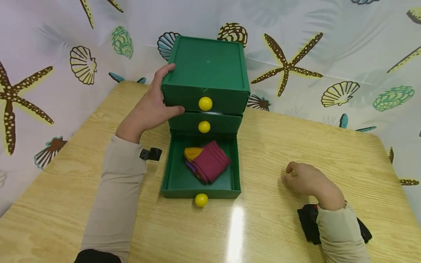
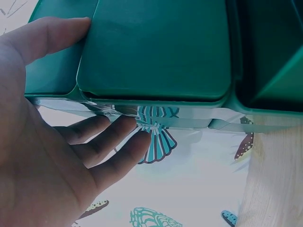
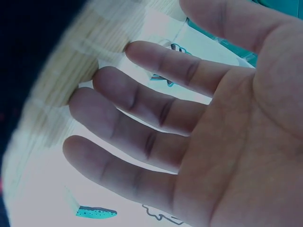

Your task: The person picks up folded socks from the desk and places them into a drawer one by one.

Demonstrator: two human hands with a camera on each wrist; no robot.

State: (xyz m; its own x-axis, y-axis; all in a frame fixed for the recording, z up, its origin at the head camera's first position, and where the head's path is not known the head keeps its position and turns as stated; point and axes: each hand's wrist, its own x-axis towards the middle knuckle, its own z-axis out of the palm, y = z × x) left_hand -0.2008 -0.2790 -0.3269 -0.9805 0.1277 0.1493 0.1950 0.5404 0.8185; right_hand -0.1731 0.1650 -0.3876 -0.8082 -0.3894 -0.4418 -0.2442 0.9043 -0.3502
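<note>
The green drawer box [image 1: 207, 76] was steadied at its upper left corner by the left hand [image 1: 149, 109], the thumb laid along the top drawer's front and the fingers wrapped round the side wall; in the left wrist view the fingers [image 2: 113, 142] were seen reaching behind the box. The right hand [image 1: 304, 179] was rested on the wooden table [image 1: 296, 138], well apart from the box, loosely curled with nothing held, though its fingertips were partly hidden in the head view. The bottom drawer [image 1: 200, 182] was pulled out, and folded cloths [image 1: 208, 160] in dark red, yellow and purple were lying inside. Three yellow knobs [image 1: 205, 103] were lined up on the drawer fronts.
</note>
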